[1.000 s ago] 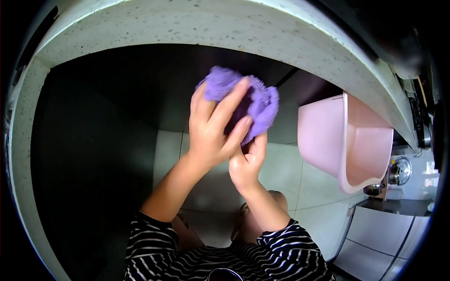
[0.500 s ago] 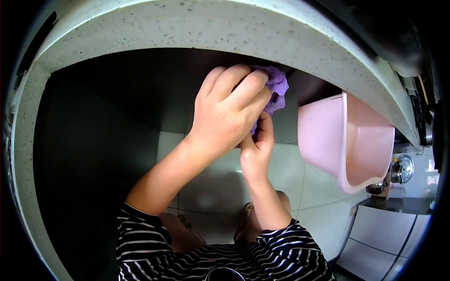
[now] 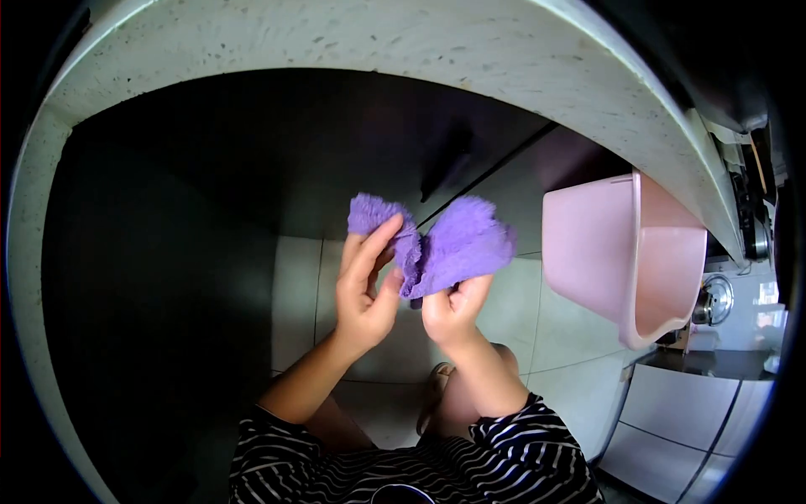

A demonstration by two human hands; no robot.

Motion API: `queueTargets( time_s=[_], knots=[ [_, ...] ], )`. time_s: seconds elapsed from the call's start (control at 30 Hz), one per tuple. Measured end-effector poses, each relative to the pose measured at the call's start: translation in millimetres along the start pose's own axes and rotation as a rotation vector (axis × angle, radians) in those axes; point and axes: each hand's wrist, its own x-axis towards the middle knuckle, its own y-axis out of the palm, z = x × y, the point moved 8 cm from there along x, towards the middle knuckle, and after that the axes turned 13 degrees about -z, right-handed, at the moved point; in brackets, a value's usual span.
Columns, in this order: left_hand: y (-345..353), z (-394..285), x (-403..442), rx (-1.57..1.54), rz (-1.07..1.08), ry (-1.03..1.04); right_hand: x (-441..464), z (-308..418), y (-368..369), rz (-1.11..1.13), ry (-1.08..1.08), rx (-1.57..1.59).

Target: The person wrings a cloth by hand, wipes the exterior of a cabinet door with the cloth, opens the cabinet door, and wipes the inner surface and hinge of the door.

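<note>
A fuzzy purple cloth (image 3: 466,239) is held between my two hands, bunched in the middle and fanned out on the right. My left hand (image 3: 363,290) grips its left part, with the fingers behind and around the fabric and the thumb in front. At the lower edge of the right part, my right hand (image 3: 453,312) pinches the cloth; some of its fingers are hidden under it. Both hands are in front of the dark cabinet doors (image 3: 336,151), apart from them.
Overhead curves a speckled pale countertop edge (image 3: 378,42). A pink plastic basin (image 3: 588,244) stands tilted at the right under that edge. Light floor tiles (image 3: 512,319) lie below. Farther right are white cabinets (image 3: 672,412) and a metal pot (image 3: 714,301).
Both hands have come down and away from the cabinet door. The cloth, bunched under my left hand before, is now spread wider between the hands.
</note>
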Motion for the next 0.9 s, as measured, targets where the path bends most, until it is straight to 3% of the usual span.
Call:
queueTargets(
  time_s=[0.07,0.17,0.27,0.4,0.43,0.5,0.57,0.6,0.67,0.73,0.77,0.8,0.9],
  knots=[
    [11,-3,6,-0.138,0.143,0.031,16,3,7,-0.114,-0.017,-0.043],
    [26,10,28,-0.041,0.162,0.073,17,-27,9,-0.195,0.008,-0.049],
    [19,35,32,-0.123,0.136,0.045,-3,-46,10,-0.247,-0.137,-0.198],
    [9,60,17,0.042,0.093,0.048,-38,-92,-1,-0.15,0.099,-0.326],
    [3,76,13,0.036,0.08,-0.003,-47,-106,-1,-0.123,0.289,-0.205],
    [-2,77,8,0.025,0.061,-0.049,-42,-83,-5,-0.126,0.18,-0.243],
    [1,37,11,-0.055,-0.048,0.075,-29,-48,-3,-0.17,0.113,-0.131],
    [1,18,12,-0.1,-0.101,0.133,-17,-23,1,-0.195,-0.051,-0.12],
    [14,-17,21,0.012,0.029,0.432,6,7,8,-0.236,-0.171,-0.049],
    [33,-31,38,0.026,0.165,0.485,27,12,8,-0.27,-0.152,-0.041],
    [39,-29,47,-0.024,0.14,0.382,35,11,10,-0.284,-0.116,-0.049],
    [40,-25,50,-0.077,0.067,0.478,35,0,9,-0.307,-0.12,-0.092],
    [36,2,45,-0.048,0.073,0.414,26,-15,10,-0.308,-0.25,-0.126]
  ],
)
